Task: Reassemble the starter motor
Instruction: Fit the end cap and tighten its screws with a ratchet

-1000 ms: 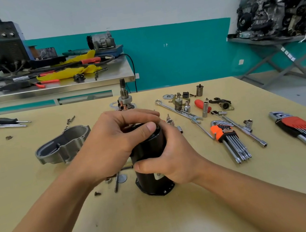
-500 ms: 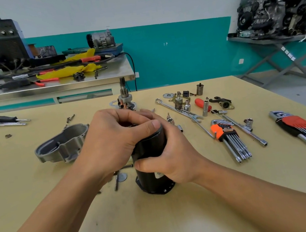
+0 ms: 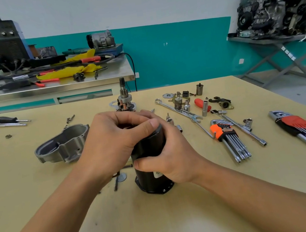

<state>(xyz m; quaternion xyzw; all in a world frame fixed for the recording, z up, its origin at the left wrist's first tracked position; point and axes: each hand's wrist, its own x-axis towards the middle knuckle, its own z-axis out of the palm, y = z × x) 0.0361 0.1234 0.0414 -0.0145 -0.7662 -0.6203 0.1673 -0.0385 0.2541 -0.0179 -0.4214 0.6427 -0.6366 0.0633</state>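
Here, a black motor body [image 3: 152, 180] stands upright on the yellow counter [image 3: 165, 224], near its front middle, with its flanged end down. The right hand [image 3: 175, 158] wraps around the body's middle from the right side, its grip closed on the black shell with the thumb across the front. The left hand [image 3: 111, 146] sits over the top end, fingers curled down over the rim and the thumb laid along the near edge. Its grip is closed on the top of the body, and whatever lies under the fingers is hidden.

Just left of the hands lies a grey cast end housing [image 3: 64, 145], open side up. Behind the hands a pinion shaft assembly [image 3: 124, 98] stands upright. A round washer [image 3: 121, 177] and a few dark screws lie beside the motor body's base on the left.

To the right, well apart from the motor body, are an orange-holder hex key set [image 3: 229, 137], a red-holder hex key set [image 3: 300, 128], a combination wrench [image 3: 177, 110], a red-handled screwdriver [image 3: 200, 102] and several small sockets. A black-handled screwdriver [image 3: 6, 119] rests at the far left edge.

Beyond the counter stands a steel bench [image 3: 49, 88] carrying a dark welding machine [image 3: 2, 43], cables and yellow cloth.
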